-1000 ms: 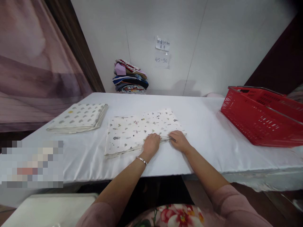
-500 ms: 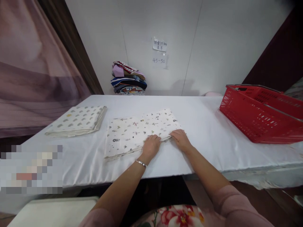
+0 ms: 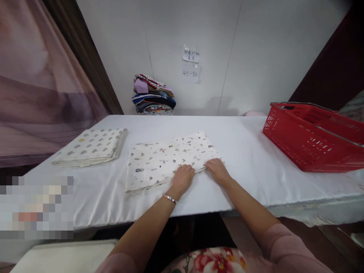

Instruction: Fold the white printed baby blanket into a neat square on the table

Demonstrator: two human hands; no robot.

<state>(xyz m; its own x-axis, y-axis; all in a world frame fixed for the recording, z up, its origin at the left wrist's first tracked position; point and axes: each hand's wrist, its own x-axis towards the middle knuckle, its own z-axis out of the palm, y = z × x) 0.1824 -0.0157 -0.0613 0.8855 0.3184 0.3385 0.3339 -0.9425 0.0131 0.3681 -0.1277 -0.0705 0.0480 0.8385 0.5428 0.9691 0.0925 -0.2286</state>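
Observation:
A folded white cloth (image 3: 159,159) with small prints lies in layers on the white-covered table (image 3: 244,151). My left hand (image 3: 183,179), with a bracelet at the wrist, has its bent fingers closed on the cloth's near edge. My right hand (image 3: 218,170) grips the same edge farther right, close to the corner. Both thumbs are mostly out of sight. On the left side of the table rests another folded cloth (image 3: 93,146), patterned with grey shapes and one yellow one.
A red basket (image 3: 307,140) stands at the table's right end. A stack of folded fabrics (image 3: 154,94) sits beyond the far edge, by the wall with paper signs (image 3: 190,72). Below left is a pale stool or box top (image 3: 65,254). A curtain hangs at left.
The view has shifted very slightly. Both hands keep their places on the near edge of the cloth, and the cloth looks the same.

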